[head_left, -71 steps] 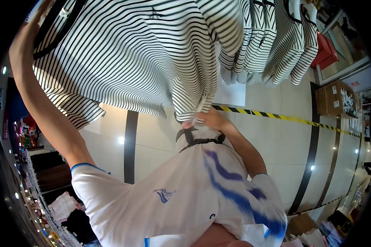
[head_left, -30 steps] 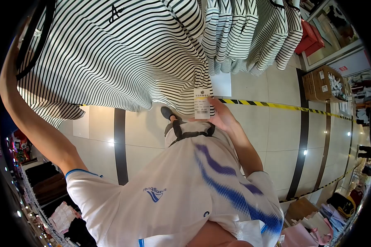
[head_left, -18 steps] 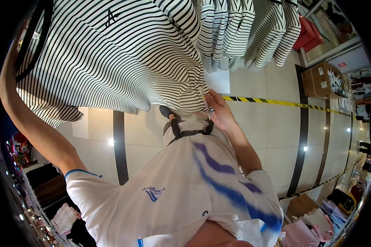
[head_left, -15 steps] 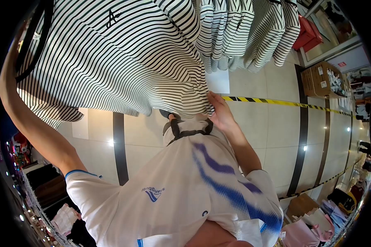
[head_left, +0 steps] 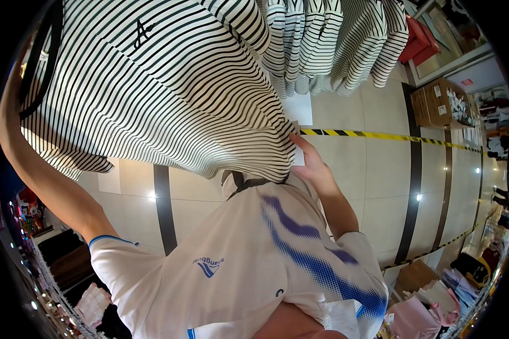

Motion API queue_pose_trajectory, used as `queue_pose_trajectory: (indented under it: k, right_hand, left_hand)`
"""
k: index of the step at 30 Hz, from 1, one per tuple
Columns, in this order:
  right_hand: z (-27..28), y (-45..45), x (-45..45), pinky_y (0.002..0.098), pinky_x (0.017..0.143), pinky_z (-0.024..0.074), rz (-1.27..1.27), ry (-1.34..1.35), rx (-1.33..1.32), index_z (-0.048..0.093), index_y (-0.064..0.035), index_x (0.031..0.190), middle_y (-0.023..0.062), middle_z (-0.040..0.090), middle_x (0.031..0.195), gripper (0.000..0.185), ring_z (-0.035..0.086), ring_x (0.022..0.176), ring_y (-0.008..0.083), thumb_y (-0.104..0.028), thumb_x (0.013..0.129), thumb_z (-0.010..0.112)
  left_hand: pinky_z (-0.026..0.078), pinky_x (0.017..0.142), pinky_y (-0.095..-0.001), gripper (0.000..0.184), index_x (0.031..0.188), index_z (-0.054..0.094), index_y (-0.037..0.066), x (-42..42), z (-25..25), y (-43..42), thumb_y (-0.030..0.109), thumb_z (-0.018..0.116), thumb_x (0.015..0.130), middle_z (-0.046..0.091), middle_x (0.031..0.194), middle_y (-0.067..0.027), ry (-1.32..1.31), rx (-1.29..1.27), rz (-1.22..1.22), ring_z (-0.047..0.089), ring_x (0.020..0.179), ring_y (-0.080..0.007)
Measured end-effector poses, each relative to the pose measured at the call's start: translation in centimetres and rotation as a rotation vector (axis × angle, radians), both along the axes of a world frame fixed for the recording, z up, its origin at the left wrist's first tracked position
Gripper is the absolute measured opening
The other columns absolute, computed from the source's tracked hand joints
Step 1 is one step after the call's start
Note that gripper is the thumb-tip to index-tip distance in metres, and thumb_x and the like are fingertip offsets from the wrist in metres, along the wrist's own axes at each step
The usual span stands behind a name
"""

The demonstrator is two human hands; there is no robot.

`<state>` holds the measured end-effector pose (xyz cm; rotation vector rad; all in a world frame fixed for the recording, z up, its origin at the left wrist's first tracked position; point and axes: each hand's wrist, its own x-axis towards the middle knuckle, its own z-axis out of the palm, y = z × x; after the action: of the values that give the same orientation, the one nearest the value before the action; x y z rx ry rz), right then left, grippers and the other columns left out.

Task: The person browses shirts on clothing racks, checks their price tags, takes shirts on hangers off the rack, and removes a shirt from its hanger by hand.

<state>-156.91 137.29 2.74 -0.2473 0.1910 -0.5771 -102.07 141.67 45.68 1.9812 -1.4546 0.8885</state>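
Observation:
A black-and-white striped shirt [head_left: 169, 96] with a small black embroidered letter hangs spread in front of me. My right hand [head_left: 313, 164] pinches its lower edge at the right side. Beside those fingers shows a small white label [head_left: 298, 156], partly covered by the hand. Raised along the left edge, my left arm [head_left: 11, 124] reaches up to the shirt's black-trimmed opening [head_left: 42, 73]. My left hand lies behind that trim and the dark image border, so its fingers are hidden.
More striped shirts [head_left: 345, 45] hang at upper right. Beyond them are a red box [head_left: 418, 42] and a filled cardboard box [head_left: 435, 104]. Yellow-black tape [head_left: 373, 135] runs along the tiled floor. Folded clothes [head_left: 418, 316] lie at lower right; stocked shelving [head_left: 56, 288] stands at lower left.
The shirt's lower edge has come down and nearer my body, and its cloth is pulled flatter. The white label now shows by my right hand. My left arm has barely moved.

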Motion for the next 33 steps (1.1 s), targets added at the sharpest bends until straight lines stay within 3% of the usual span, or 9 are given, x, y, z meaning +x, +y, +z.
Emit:
queue_pose_trajectory:
  k: [7, 10, 11, 13, 14, 21, 24, 26, 33]
  right_hand:
    - [3.4, -1.5, -2.2, 0.0391, 0.101, 0.0419, 0.208, 0.009, -0.186, 0.029, 0.0005, 0.141, 0.0178, 0.048, 0.134, 0.066, 0.051, 0.122, 0.029, -0.05, 0.099, 0.031]
    - [4.1, -2.0, -2.9, 0.0399, 0.094, 0.0461, 0.052, 0.939, -0.841, 0.032, 0.0021, 0.139, 0.0206, 0.044, 0.137, 0.056, 0.053, 0.118, 0.0336, -0.04, 0.102, 0.032]
    - [5.0, -1.8, -3.0, 0.0399, 0.094, 0.0461, 0.049, 0.941, -0.84, 0.032, 0.0021, 0.139, 0.0206, 0.044, 0.137, 0.056, 0.053, 0.118, 0.0336, -0.04, 0.102, 0.032]
    - [7.2, -1.2, -2.9, 0.0425, 0.083, 0.0483, -0.232, 1.469, -1.536, 0.036, -0.0013, 0.137, 0.0236, 0.048, 0.13, 0.046, 0.058, 0.102, 0.0389, -0.03, 0.1, 0.039]
    - [8.4, -1.1, -2.7, 0.0473, 0.079, 0.0479, -0.095, 1.612, -1.438, 0.043, -0.0004, 0.131, 0.0258, 0.052, 0.123, 0.043, 0.059, 0.093, 0.0431, -0.022, 0.095, 0.05]
    - [8.1, -0.9, -3.5, 0.0379, 0.077, 0.0495, -0.218, 1.348, -1.251, 0.047, -0.0015, 0.128, 0.0212, 0.059, 0.115, 0.039, 0.063, 0.088, 0.0353, -0.016, 0.093, 0.054]
    - [7.5, -0.5, -3.5, 0.0291, 0.078, 0.0468, -0.39, 1.049, -1.102, 0.047, -0.0004, 0.129, 0.0138, 0.063, 0.11, 0.038, 0.062, 0.089, 0.0226, -0.011, 0.092, 0.054]
    - [6.0, 0.0, -2.7, 0.0205, 0.076, 0.0398, -0.467, 0.835, -0.922, 0.046, -0.0046, 0.133, 0.0002, 0.059, 0.099, 0.041, 0.047, 0.085, 0.007, -0.008, 0.093, 0.054]
    - [5.1, 1.6, -1.0, 0.0252, 0.081, 0.0459, -0.466, 0.92, -1.056, 0.05, -0.0036, 0.128, 0.009, 0.066, 0.1, 0.043, 0.06, 0.088, 0.0143, -0.001, 0.087, 0.058]
  left_hand:
    - [0.051, 0.083, -0.03, 0.041, 0.105, 0.064, -0.004, 0.4, -0.3, -0.3, 0.032, 0.069, 0.084, 0.067, 0.093, -0.013, 0.014, -0.001, -0.002, 0.064, 0.089, -0.0167]
    - [0.051, 0.083, -0.0301, 0.041, 0.105, 0.064, -0.004, 0.8, -0.1, -0.3, 0.031, 0.068, 0.084, 0.067, 0.093, -0.0129, 0.021, -0.001, 0.001, 0.064, 0.088, -0.0166]
    - [0.051, 0.083, -0.0301, 0.041, 0.105, 0.064, -0.004, 0.9, -0.1, -0.2, 0.031, 0.068, 0.084, 0.067, 0.093, -0.0129, 0.021, -0.003, 0.0, 0.064, 0.088, -0.0165]
    - [0.051, 0.083, -0.0301, 0.04, 0.105, 0.064, -0.004, 0.9, 0.0, -0.1, 0.03, 0.068, 0.085, 0.067, 0.093, -0.0128, 0.024, -0.002, 0.001, 0.064, 0.088, -0.0164]
    - [0.051, 0.083, -0.0302, 0.04, 0.105, 0.064, -0.004, 0.9, 0.0, -0.1, 0.03, 0.068, 0.085, 0.067, 0.093, -0.0127, 0.025, -0.002, -0.001, 0.064, 0.088, -0.0163]
    - [0.051, 0.083, -0.0303, 0.039, 0.106, 0.064, -0.004, 1.1, 0.2, -0.3, 0.029, 0.067, 0.085, 0.067, 0.093, -0.0124, 0.026, 0.001, 0.001, 0.063, 0.087, -0.0159]
    - [0.051, 0.083, -0.0304, 0.038, 0.106, 0.063, -0.004, 1.1, 0.2, -0.4, 0.028, 0.067, 0.085, 0.067, 0.093, -0.0123, 0.025, 0.004, -0.002, 0.063, 0.087, -0.0157]
    - [0.051, 0.083, -0.0304, 0.037, 0.106, 0.063, -0.004, 1.1, 0.1, -0.6, 0.027, 0.067, 0.086, 0.067, 0.093, -0.0122, 0.025, 0.003, -0.004, 0.063, 0.087, -0.0156]
    - [0.051, 0.083, -0.0305, 0.036, 0.107, 0.063, -0.004, 0.8, 0.5, -0.4, 0.026, 0.066, 0.086, 0.067, 0.092, -0.012, 0.02, 0.011, -0.007, 0.063, 0.086, -0.0152]
